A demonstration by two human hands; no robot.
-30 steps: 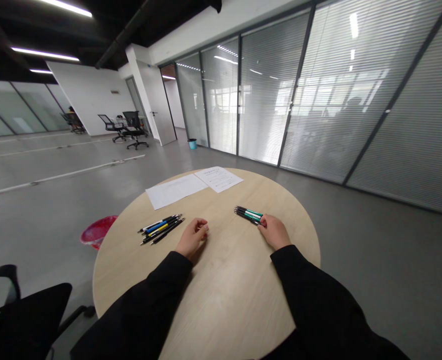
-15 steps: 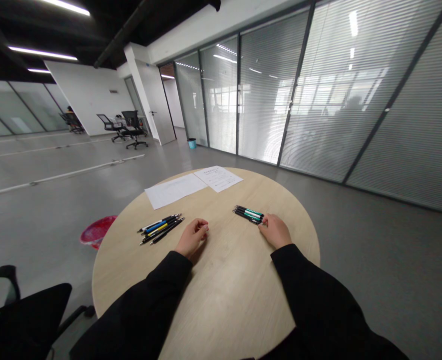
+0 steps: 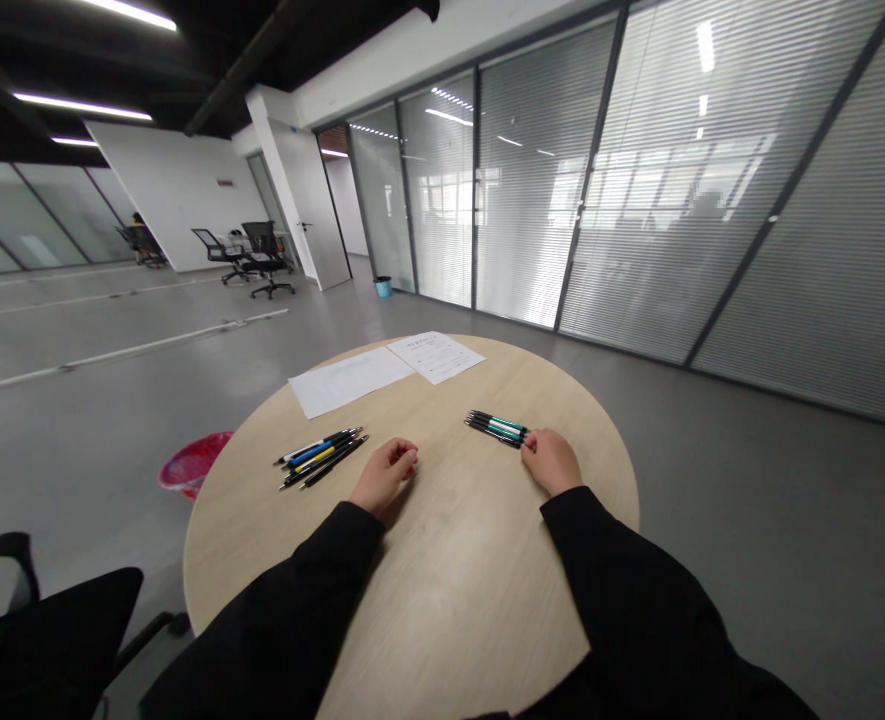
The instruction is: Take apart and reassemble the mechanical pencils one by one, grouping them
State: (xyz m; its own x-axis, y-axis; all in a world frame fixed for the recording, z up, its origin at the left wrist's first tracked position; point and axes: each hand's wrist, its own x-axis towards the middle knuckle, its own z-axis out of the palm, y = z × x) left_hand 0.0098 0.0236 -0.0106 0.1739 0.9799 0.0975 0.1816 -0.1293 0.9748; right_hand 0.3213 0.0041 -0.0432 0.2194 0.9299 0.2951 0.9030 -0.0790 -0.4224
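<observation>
My left hand [image 3: 384, 474] rests on the table with its fingers curled in, and nothing shows in it. Left of it lies a loose pile of pens [image 3: 322, 457], with black, white, blue and yellow barrels pointing various ways. My right hand [image 3: 552, 461] has its bent fingers pressed together at the near right ends of a second group of pens [image 3: 496, 428]. These pens are black, green and white, lined up side by side on the tabletop. The fingertips partly cover the pens' ends.
The round wooden table [image 3: 457, 600] carries two overlapping printed sheets [image 3: 352, 380] at its far edge. A red bin [image 3: 193, 465] stands on the floor to the left, near a black chair [image 3: 52, 640]. Glass partitions with blinds [image 3: 532, 190] line the back.
The right fingers have drawn in slightly at the ends of the green and black pens. My left hand and the other pens look unmoved.
</observation>
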